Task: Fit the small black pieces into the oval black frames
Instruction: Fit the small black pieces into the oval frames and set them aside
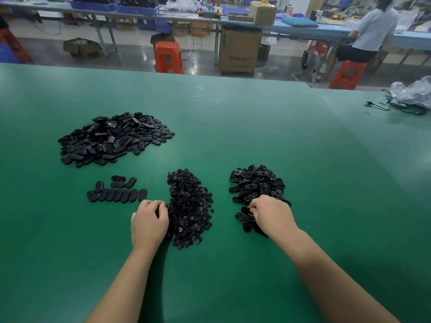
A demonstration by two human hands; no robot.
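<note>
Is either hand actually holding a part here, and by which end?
Cannot be told. The left hand curls at the small-piece pile and the right hand at the oval-frame pile; the fingertips hide any grip.

- Left hand: knuckles up, fingers curled inward, forearm bare and reaching forward.
- Right hand: knuckles up, fingers bent down and pointing left; grip hidden under the hand, forearm bare.

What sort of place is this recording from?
Likely a small factory assembly floor: heaps of oval black frames on a green work table, long blue benches, red plastic stools.
</note>
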